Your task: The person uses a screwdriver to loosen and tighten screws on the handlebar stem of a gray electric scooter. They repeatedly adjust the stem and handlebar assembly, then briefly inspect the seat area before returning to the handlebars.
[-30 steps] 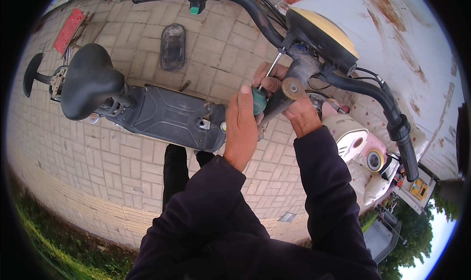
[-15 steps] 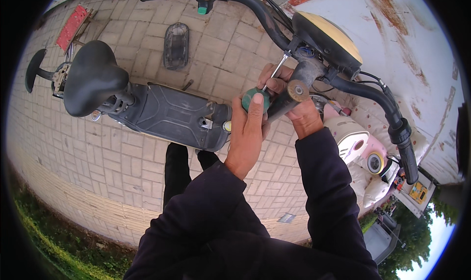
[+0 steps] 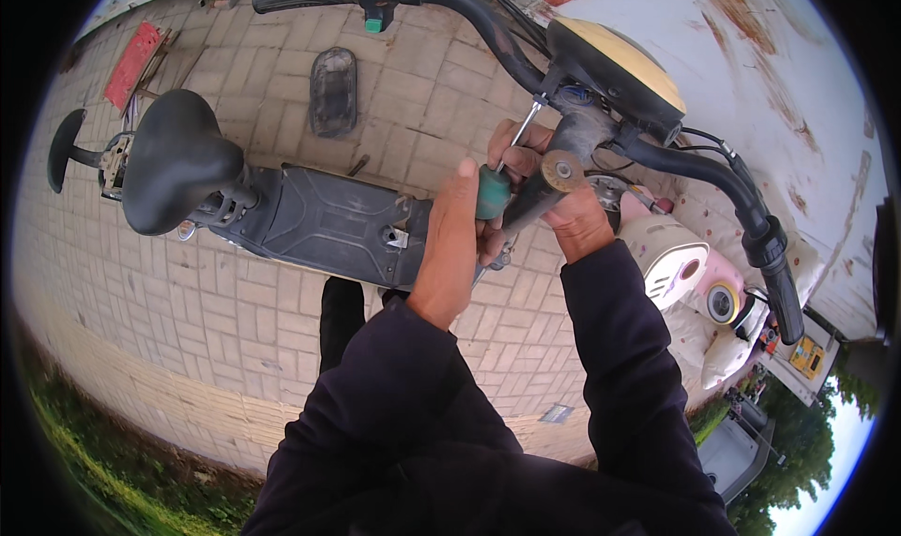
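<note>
My left hand (image 3: 449, 247) is closed around a screwdriver (image 3: 494, 193) with a stubby green handle: my thumb lies up along the near side, and my other fingers curl in underneath, partly out of sight. The hold leaves no real gap that I can see.

My right hand (image 3: 575, 222) comes from the far side of a black steering tube (image 3: 531, 206), its palm largely hidden behind it. The fingertips (image 3: 507, 137) of that hand show again on the left of the tube, bent in and touching or just beside the shiny shaft (image 3: 521, 132); whether they pinch it or only steady it, I cannot tell.

The screwdriver sits just left of the tube, below the rounded black-and-yellow housing (image 3: 615, 78) at the middle of the handlebar (image 3: 481, 18). Its long axis slants, with the handle at the lower left and the shaft running up and to the right. The tip points at a dark mount (image 3: 546, 85) beside the housing and seems to meet it, though the exact seating is too small to make out. To my left stretch the black footboard (image 3: 328, 219) and the saddle (image 3: 178, 165).
</note>
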